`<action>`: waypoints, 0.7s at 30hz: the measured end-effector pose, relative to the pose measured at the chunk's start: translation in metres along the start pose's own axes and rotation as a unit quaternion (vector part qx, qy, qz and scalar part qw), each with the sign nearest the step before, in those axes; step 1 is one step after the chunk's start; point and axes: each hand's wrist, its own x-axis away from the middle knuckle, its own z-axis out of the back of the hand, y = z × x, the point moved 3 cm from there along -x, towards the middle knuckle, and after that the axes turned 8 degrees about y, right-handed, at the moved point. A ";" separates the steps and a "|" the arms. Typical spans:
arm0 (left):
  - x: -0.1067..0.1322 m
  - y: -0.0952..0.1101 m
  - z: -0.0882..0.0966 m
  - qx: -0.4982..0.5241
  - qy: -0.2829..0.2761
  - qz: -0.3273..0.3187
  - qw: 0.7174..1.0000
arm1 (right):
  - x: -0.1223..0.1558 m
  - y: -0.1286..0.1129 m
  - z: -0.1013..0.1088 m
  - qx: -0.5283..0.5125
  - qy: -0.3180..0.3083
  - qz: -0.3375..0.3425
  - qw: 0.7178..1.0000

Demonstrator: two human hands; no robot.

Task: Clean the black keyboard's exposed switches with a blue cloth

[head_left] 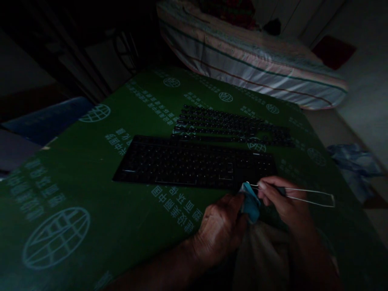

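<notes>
Blue cloth (251, 205) was pinched in the left hand (220, 223), a wire tool (309, 190) in the right hand (277, 198); hard rubbing, I thought, might snag it.

The keyboard (182, 165), black and dotted with pale points, lay flat. Black keys (212, 123) sat in slightly fanned rows just beyond it, around one o'clock. The cloth (251, 208), light blue and crumpled, was bunched up at the keyboard's four o'clock. The wire tool (281, 190), bright with a dark grip, pointed to nine o'clock, its tip at the cloth's top edge, its squared end at three.
</notes>
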 end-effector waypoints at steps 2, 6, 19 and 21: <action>0.000 0.000 0.000 0.000 0.003 0.001 1.000 | 0.000 0.003 -0.003 0.023 0.001 -0.011 1.000; -0.001 -0.001 0.000 0.000 -0.008 0.003 1.000 | -0.002 0.007 -0.006 0.054 0.035 -0.005 0.998; 0.003 -0.002 0.001 -0.004 0.013 -0.033 0.999 | -0.002 0.001 -0.007 0.156 0.040 0.142 0.977; 0.003 -0.002 0.001 -0.004 0.008 -0.030 1.000 | -0.002 0.002 -0.007 0.160 0.039 0.136 0.977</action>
